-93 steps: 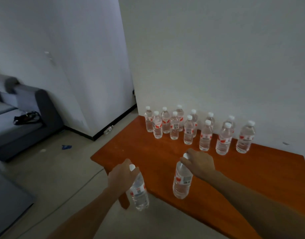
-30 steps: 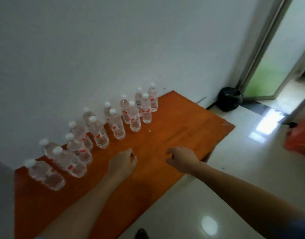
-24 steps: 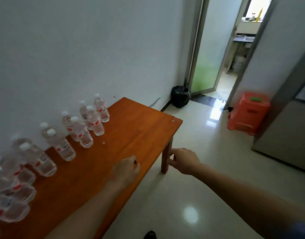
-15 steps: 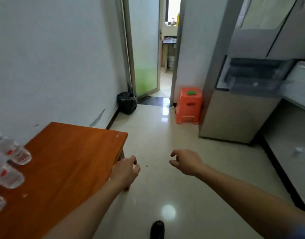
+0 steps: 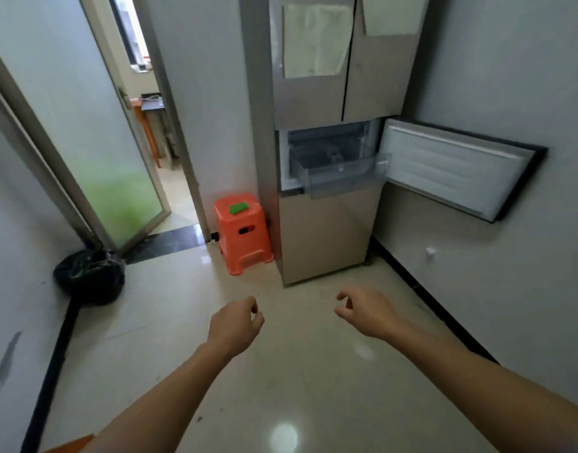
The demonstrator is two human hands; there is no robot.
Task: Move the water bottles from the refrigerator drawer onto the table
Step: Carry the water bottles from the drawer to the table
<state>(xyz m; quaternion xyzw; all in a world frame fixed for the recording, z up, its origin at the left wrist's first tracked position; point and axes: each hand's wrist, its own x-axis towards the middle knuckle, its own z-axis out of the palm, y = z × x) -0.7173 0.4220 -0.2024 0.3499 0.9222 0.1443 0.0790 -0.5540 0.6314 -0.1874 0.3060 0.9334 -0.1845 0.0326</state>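
Note:
A tall grey refrigerator [image 5: 323,237] stands ahead against the wall. Its middle door [image 5: 457,168] is swung out to the right, and a clear plastic drawer [image 5: 336,174] is pulled forward from the compartment. What lies inside the drawer is too blurred to tell. My left hand [image 5: 235,325] and my right hand [image 5: 366,310] hang in front of me over the floor, well short of the refrigerator, fingers loosely curled and holding nothing. Only a sliver of the orange table [image 5: 68,446] shows at the bottom left edge. No bottles are in view.
An orange plastic stool [image 5: 243,233] with a green item on top stands left of the refrigerator. A black bag [image 5: 89,276] sits on the floor by the left wall. A frosted glass door [image 5: 94,152] stands ajar onto another room. Glossy tiled floor lies between me and the refrigerator.
Both bottles were set down on the table and my hands came away empty. My view swung right, from the table and its bottles to the refrigerator with its drawer out.

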